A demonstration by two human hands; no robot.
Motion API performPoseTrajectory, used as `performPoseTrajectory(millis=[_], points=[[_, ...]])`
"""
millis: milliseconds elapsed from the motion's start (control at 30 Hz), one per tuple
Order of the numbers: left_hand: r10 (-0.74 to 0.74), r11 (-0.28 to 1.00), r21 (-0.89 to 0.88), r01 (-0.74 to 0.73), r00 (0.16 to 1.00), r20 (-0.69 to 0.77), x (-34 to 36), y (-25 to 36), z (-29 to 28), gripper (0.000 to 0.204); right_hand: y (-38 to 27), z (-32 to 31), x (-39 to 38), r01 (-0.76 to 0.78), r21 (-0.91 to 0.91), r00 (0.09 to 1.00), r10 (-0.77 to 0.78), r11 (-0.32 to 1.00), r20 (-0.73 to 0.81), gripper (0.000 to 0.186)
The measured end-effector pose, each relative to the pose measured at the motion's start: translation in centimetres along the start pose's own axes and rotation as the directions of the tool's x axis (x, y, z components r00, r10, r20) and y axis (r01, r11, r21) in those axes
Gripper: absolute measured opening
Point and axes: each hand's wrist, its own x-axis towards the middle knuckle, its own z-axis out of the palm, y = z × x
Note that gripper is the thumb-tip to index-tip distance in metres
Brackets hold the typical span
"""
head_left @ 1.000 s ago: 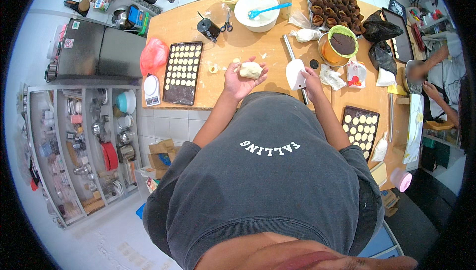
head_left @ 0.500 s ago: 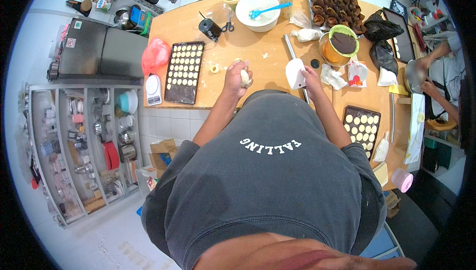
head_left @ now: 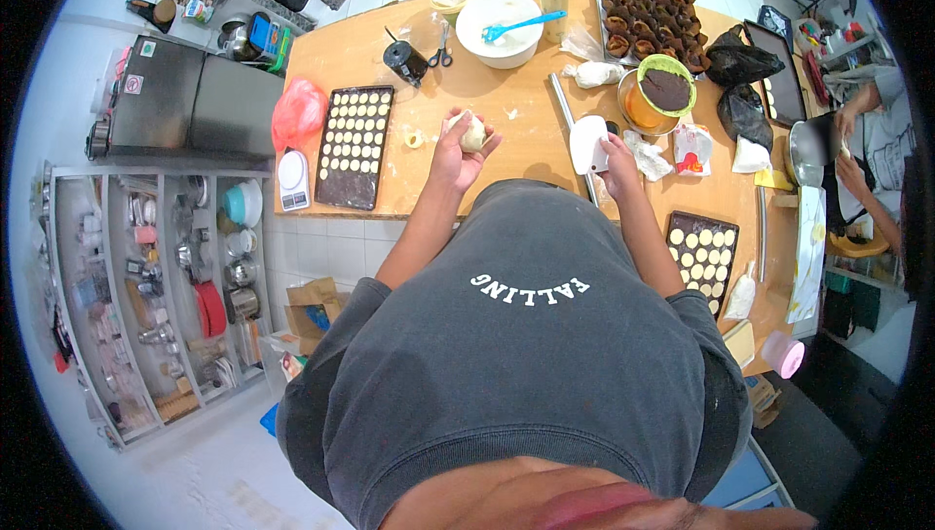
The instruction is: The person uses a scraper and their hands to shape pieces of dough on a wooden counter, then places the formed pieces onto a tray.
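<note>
My left hand (head_left: pixel 450 162) is held palm up over the table's near edge, its fingers curled round a lump of pale dough (head_left: pixel 472 135). In my right hand (head_left: pixel 618 171) is a white dough scraper (head_left: pixel 587 144), gripped at one end with its flat blade pointing away to the left. A steel rolling pin (head_left: pixel 563 101) lies partly beneath the scraper. Left of my left hand sits a small ring of dough (head_left: pixel 413 140). Farther left, a dark baking tray (head_left: pixel 346 196) carries rows of small pale dough rounds.
At the back stand a white bowl (head_left: pixel 514 55) with a blue spatula (head_left: pixel 524 25), and scissors (head_left: pixel 441 46). Brown paper-lined cups (head_left: pixel 654 18) fill a tray back right. A second tray (head_left: pixel 679 221) of rounds lies right. A scale (head_left: pixel 293 179) is far left. Another person's hands (head_left: pixel 852 174) work at right.
My left hand has turned palm up and its fingers have loosened, so more of the dough shows. The scraper has tilted slightly in my right hand. The whole view has shifted a little.
</note>
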Motion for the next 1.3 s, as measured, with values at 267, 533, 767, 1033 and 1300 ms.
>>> performPoseTrajectory(millis=[267,533,767,1033,1300], points=[[-0.042,0.992,0.118,0.054,0.994,-0.105,-1.3,0.1,1.5,0.024,1.1,1.7,-0.9,-0.03,0.046,0.999,0.029,0.999,0.02,0.027],[0.018,0.992,0.128,0.014,0.971,-0.24,-2.0,1.0,0.2,0.035,-5.7,8.3,-10.7,0.261,-0.019,0.952,-0.254,0.965,0.173,0.025],[0.102,0.994,0.033,-0.1,0.992,-0.07,-3.0,4.9,0.6,0.039,-8.7,17.5,-18.2,0.57,-0.133,0.779,-0.483,0.811,0.4,0.031],[0.005,0.995,-0.095,-0.007,1.0,-0.026,-7.2,12.5,2.0,0.037,-6.1,27.7,-20.3,0.814,-0.5,0.553,-0.657,0.296,0.512,0.032],[0.106,0.994,-0.034,-0.106,0.994,0.0,-7.9,17.6,-1.9,0.041,-2.5,36.0,-21.6,0.85,-0.525,0.438,-0.62,0.049,0.651,0.035]])
